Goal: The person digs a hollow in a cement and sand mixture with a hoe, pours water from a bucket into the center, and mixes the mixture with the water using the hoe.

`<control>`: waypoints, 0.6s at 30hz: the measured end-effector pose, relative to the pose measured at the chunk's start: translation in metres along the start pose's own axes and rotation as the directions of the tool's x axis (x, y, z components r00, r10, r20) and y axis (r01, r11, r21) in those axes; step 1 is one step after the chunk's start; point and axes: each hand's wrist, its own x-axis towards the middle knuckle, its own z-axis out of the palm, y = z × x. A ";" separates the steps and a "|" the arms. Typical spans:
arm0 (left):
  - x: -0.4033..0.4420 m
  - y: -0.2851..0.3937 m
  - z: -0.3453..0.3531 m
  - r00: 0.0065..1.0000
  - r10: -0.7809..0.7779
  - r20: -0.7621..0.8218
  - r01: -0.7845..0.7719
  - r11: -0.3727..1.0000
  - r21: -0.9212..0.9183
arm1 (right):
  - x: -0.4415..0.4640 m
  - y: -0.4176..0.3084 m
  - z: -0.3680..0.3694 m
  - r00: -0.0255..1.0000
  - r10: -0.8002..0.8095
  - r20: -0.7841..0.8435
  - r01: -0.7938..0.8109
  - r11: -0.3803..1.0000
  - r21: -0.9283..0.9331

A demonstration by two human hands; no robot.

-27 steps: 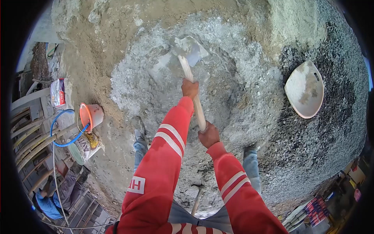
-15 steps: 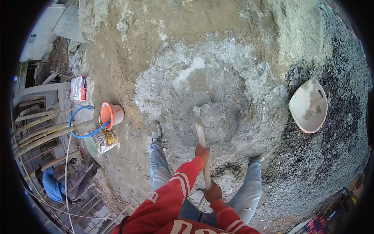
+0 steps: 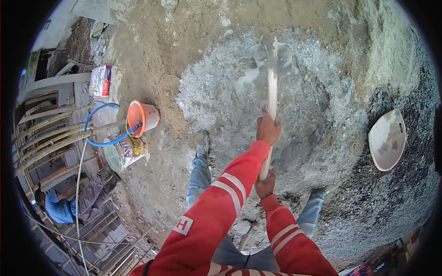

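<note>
Both my hands are wrapped round the pale wooden handle of a long-handled tool, which looks like a hoe (image 3: 272, 87). My left hand (image 3: 268, 127) grips partway along it, closed. Lower down, my right hand (image 3: 265, 185) is closed on the butt end. The tool's head lies at the far side of a grey powdery mix (image 3: 301, 124) and blends into it, so its shape is hard to make out. This mix spreads over the ground in front of my feet, with a wet-looking hollow in its middle.
An orange-rimmed bucket (image 3: 151, 117) with a blue hose (image 3: 110, 143) in it stands left, beside another container (image 3: 126, 153). A pale scoop-like pan (image 3: 388, 140) lies on dark gravel (image 3: 405, 193) at right. Another wooden handle (image 3: 247, 237) lies between my legs. A person in blue (image 3: 60, 207) is at far left.
My hands have moved forward and away from my body. The tool's head has gone from the middle of the mix to its far side. The view has shifted slightly.
</note>
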 end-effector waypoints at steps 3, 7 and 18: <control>0.080 -0.044 0.010 0.998 0.033 -0.053 -0.028 0.995 0.100 | 0.073 0.020 0.066 0.996 -0.026 0.085 -0.012 0.908 0.418; 0.072 -0.121 -0.009 0.979 -0.198 0.048 0.176 0.939 0.297 | 0.025 0.024 0.118 0.990 0.142 0.022 -0.129 0.801 0.584; -0.056 -0.189 -0.107 0.995 -0.089 -0.040 0.097 0.942 0.320 | -0.139 -0.022 0.163 0.949 0.298 0.103 -0.304 0.952 0.038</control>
